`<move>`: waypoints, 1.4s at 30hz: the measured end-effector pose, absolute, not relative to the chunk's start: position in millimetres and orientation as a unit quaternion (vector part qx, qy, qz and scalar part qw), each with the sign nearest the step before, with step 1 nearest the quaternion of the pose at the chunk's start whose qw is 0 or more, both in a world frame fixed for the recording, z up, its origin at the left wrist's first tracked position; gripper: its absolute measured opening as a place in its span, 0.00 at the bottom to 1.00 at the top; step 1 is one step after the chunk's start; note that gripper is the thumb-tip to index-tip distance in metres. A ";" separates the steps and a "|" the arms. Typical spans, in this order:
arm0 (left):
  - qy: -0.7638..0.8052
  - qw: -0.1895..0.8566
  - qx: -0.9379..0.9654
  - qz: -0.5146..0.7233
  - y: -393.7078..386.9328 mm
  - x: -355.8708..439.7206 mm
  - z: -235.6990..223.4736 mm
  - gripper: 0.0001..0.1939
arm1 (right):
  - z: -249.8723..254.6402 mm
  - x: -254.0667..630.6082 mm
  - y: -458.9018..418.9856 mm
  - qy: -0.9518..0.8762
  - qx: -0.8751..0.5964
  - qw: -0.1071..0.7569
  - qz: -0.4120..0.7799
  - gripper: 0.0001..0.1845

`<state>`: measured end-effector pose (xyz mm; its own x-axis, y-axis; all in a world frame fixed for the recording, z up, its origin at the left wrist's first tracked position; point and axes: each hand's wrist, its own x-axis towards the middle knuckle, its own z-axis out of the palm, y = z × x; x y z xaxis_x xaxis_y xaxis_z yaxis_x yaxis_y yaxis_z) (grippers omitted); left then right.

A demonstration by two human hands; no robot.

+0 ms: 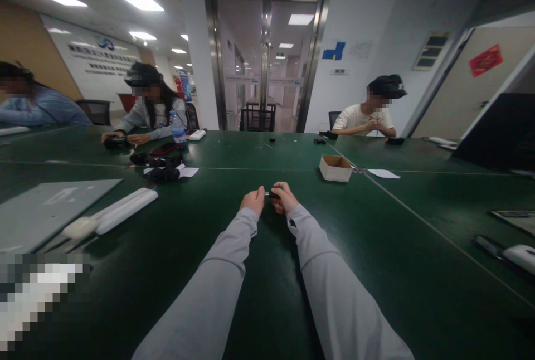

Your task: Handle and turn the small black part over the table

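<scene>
Both arms stretch forward in grey sleeves over the dark green table. Between my fingers is a small object [273, 195], black on the right and silver-coloured on the left; its kind is too small to make out. My left hand [253, 202] is closed in a pinch at its silver end. On the black part, the fingers of my right hand [285, 198] are curled and closed. The fingers cover much of the object, which is held just above the table [267, 254].
An open small box [335, 169] stands ahead to the right, beside a paper sheet [383, 174]. Leftward lie a white power strip [127, 209], a grey panel [54, 209] and black gear [165, 173]. A water bottle [178, 129] stands farther off. Several people sit around the table.
</scene>
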<state>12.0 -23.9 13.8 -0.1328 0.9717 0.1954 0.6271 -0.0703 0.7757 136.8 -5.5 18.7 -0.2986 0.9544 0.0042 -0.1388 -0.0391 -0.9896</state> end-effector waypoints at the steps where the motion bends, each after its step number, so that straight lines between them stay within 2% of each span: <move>1: 0.643 0.222 0.619 0.391 -24.1 12.0 13.8 0.27 | 18.7 136.8 -5.5 -0.528 -0.384 0.448 0.610 0.24; 28: 0.643 0.221 0.622 0.389 -23.5 11.7 12.5 0.27 | 18.3 138.0 -5.9 -0.532 -0.382 0.438 0.616 0.16; 42: 0.626 0.226 0.634 0.393 -26.1 12.4 13.3 0.27 | 8.6 139.8 -2.1 -0.520 -0.338 0.504 0.601 0.23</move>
<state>12.4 -26.1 13.3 -0.0939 0.9720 0.2154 0.6159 -0.1133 0.7796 139.8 -2.1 8.6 -0.2637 0.9575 0.1171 -0.2538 0.0482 -0.9661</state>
